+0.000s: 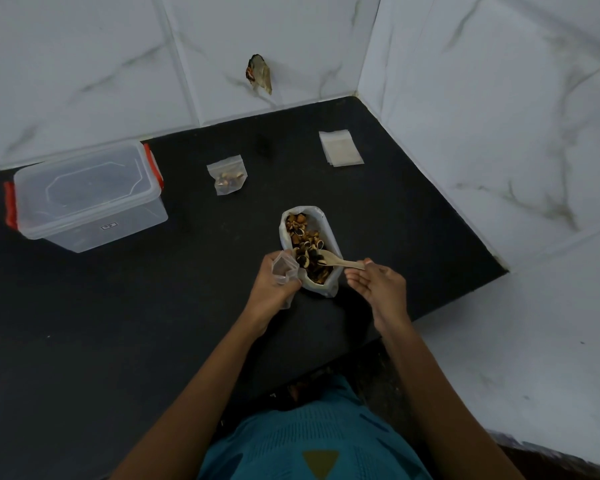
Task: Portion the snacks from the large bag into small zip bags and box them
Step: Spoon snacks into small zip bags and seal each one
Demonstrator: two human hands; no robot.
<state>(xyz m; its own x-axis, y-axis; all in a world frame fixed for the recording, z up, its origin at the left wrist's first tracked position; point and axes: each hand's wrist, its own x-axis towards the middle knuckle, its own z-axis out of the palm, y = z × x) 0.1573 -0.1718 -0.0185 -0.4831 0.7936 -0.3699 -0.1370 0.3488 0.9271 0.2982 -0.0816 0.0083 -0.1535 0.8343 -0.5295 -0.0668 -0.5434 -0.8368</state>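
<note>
The large open bag [326, 223] of brown and black snacks lies on the black counter [153, 306], mouth toward me. My left hand [272, 289] holds a small clear zip bag [284, 268] at the big bag's left rim. My right hand [378, 289] pinches the handle of a wooden spoon [340, 263], whose bowl rests among the snacks. One filled small zip bag [227, 174] lies farther back. A stack of flat zip bags [340, 148] sits at the back right. The clear plastic box [87, 195] with red clips stands at the left, lid on.
White marble-tiled walls [482, 116] close off the back and right of the counter. A torn hole with debris [258, 73] marks the back wall. The counter's front edge runs just before my teal shirt [309, 441].
</note>
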